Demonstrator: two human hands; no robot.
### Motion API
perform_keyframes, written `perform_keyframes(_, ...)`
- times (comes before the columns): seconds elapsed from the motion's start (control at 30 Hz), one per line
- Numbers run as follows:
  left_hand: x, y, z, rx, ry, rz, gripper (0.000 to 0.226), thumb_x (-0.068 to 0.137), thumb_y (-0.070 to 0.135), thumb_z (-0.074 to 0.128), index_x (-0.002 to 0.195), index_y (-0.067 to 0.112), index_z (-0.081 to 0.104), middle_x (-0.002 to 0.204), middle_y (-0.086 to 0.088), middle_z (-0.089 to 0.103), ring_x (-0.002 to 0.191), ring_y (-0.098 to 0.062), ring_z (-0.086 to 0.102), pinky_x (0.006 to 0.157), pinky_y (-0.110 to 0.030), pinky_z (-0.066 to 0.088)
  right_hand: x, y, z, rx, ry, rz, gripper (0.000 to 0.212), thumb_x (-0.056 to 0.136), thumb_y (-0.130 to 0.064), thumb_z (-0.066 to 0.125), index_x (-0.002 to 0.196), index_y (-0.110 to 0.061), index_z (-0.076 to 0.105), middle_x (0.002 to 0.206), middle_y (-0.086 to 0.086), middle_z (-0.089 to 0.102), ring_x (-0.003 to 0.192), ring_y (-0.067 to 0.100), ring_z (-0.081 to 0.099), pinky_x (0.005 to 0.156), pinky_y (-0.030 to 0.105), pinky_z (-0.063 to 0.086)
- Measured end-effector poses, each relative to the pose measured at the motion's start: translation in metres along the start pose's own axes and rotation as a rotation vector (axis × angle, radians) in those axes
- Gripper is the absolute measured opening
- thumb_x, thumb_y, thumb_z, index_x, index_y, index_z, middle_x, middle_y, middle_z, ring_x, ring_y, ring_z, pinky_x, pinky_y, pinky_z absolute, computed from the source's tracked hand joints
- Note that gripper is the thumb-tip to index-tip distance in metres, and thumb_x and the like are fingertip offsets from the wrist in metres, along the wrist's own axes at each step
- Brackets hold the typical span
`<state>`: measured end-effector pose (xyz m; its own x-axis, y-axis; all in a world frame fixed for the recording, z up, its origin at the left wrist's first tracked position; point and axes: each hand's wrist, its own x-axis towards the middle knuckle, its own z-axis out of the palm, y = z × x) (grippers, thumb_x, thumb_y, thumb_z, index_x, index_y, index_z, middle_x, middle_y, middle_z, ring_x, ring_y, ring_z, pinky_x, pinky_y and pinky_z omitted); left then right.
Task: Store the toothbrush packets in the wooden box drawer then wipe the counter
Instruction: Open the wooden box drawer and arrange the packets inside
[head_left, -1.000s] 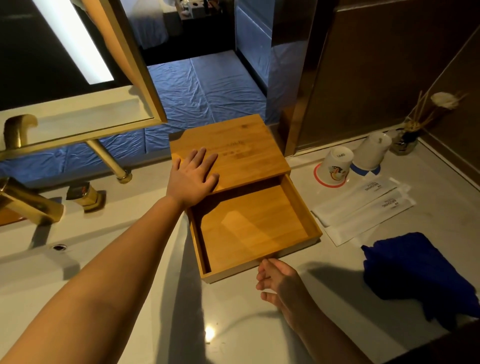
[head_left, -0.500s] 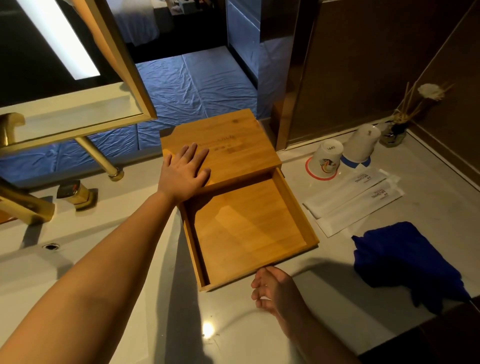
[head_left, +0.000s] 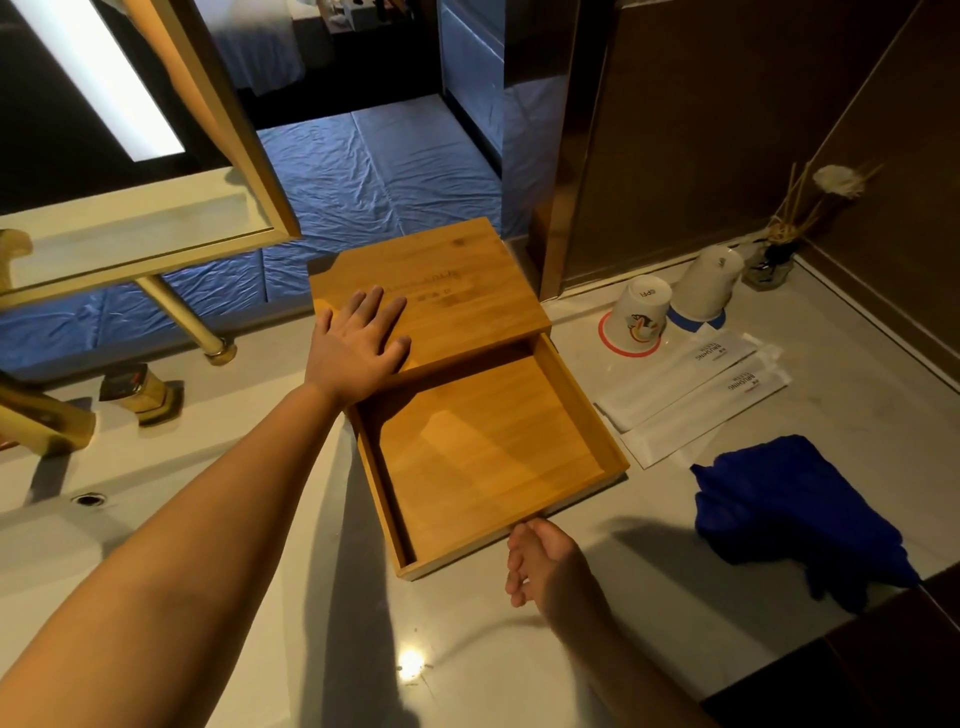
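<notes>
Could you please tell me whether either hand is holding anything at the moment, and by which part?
Nothing is gripped. The left hand lies flat on the wooden box's lid; the right hand is loosely curled by the open drawer's front edge.

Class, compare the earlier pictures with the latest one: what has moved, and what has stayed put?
Little changed. The right hand stays at the open drawer front; the left hand still presses flat on the wooden box. Toothbrush packets and blue cloth lie untouched.

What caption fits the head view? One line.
Left hand flat on box, drawer open, packets beside it.
</notes>
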<state>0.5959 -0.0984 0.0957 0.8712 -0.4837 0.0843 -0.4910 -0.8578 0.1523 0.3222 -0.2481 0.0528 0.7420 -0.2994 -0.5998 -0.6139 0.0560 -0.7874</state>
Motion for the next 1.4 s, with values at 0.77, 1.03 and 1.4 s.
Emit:
perform_keyframes(0.77, -0.004, 0.007, -0.008, 0.009, -0.045, -0.035, 0.062, 0.087, 0.056, 0.021, 0.147, 0.037, 0.018, 0.159, 0.0, 0.014, 0.147, -0.019, 0.01, 0.115, -0.047, 0.01, 0.094, -0.089, -0.184, -1.404, 0.272, -0.628, 0.045, 0.092, -0.016, 0.049, 0.137, -0.022, 0.043, 0.145, 0.004, 0.044, 0.135, 0.022, 0.035, 0.112, 0.038, 0.029)
perform_keyframes(1.03, -0.003, 0.008, -0.009, 0.015, -0.042, -0.037, 0.067, 0.084, 0.06, 0.016, 0.147, 0.037, 0.017, 0.159, 0.0, 0.014, 0.147, -0.019, 0.01, 0.114, -0.046, 0.01, 0.117, -0.092, -0.196, -1.302, 0.143, -0.64, 0.036, 0.092, -0.017, 0.052, 0.128, -0.021, 0.054, 0.133, 0.004, 0.058, 0.12, 0.023, 0.053, 0.1, 0.034, 0.042)
perform_keyframes(1.4, -0.004, 0.008, -0.009, 0.008, -0.029, -0.034, 0.07, 0.083, 0.062, 0.013, 0.147, 0.036, 0.019, 0.159, 0.0, 0.015, 0.147, -0.019, 0.01, 0.113, -0.044, 0.011, 0.115, -0.099, -0.203, -1.341, 0.144, -0.716, 0.026, 0.09, -0.015, 0.055, 0.114, -0.015, 0.064, 0.115, 0.01, 0.067, 0.103, 0.025, 0.06, 0.089, 0.034, 0.048)
